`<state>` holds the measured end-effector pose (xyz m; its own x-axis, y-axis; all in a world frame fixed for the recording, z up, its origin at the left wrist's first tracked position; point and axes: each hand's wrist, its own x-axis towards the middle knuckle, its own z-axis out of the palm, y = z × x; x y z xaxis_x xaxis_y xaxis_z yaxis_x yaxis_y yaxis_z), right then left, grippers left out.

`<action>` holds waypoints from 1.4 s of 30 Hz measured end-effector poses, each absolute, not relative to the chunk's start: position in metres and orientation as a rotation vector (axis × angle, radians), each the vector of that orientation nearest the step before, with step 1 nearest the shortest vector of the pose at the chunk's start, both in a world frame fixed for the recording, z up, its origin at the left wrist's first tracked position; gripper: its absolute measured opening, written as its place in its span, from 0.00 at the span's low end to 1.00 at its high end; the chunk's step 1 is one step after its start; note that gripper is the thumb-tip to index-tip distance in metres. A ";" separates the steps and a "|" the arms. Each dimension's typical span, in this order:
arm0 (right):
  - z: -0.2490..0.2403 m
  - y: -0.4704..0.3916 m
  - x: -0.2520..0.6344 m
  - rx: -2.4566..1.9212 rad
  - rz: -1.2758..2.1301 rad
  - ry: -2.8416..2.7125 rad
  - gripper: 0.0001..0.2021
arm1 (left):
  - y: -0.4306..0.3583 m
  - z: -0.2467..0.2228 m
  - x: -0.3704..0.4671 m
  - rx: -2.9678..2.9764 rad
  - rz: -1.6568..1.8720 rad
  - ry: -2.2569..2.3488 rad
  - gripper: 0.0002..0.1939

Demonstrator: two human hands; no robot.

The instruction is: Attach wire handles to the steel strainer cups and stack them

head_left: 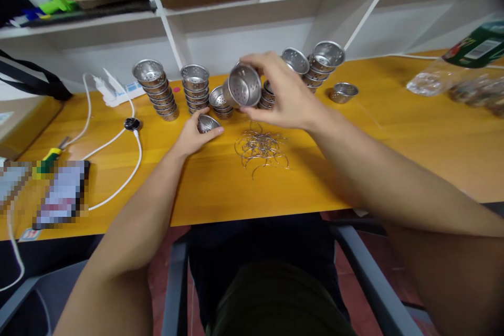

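Observation:
My right hand (280, 92) grips a perforated metal cup (244, 86) above the table, its mouth tilted toward me. Lower and to the left, my left hand (193, 135) is closed around a small metal strainer cup (208, 124) close to the tabletop. Behind the hands, perforated cups are nested in stacks: a leaning stack (159, 92), a straight stack (195, 86), a short stack (220, 102), and more at the right (326, 58), some partly hidden by my right hand. A tangle of thin curved wires (262, 148) lies below the raised cup.
A single metal cup (344, 92) sits at the right. Farther right lies a plastic bottle (457, 58). On the left are a power strip (124, 94), white cables, a screwdriver (49, 160) and a blurred phone-like object (63, 191). White shelves (244, 23) stand along the back.

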<state>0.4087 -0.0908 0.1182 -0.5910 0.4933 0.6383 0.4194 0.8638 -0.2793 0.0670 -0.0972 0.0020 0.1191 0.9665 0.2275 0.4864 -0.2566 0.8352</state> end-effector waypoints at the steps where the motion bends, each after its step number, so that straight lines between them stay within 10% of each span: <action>1: 0.135 -0.087 0.402 -0.693 0.081 -2.292 0.43 | -0.096 0.002 0.067 1.797 1.066 1.426 0.69; 8: 0.211 -0.041 0.331 -0.991 -0.251 -2.718 0.48 | -0.097 0.004 0.072 1.774 1.127 1.528 0.55; 15: 0.182 -0.025 0.285 -1.223 -0.421 -2.817 0.26 | -0.096 0.003 0.075 1.658 1.199 1.608 0.47; 28: 0.102 0.121 0.255 -0.520 0.029 -2.750 0.44 | -0.084 -0.017 0.071 1.725 1.303 1.479 0.53; 36: 0.111 0.059 0.280 -0.841 -0.395 -2.716 0.34 | -0.078 -0.025 0.070 1.759 1.329 1.415 0.65; 42: 0.102 -0.020 0.336 -0.734 -0.029 -2.554 0.22 | -0.077 -0.026 0.074 1.954 1.371 1.291 0.75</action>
<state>0.3362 -0.0204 0.1019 -0.7416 0.4951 0.4527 0.5054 0.8561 -0.1084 0.0742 -0.0774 -0.0262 0.0805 0.8639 0.4972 0.4445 -0.4776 0.7579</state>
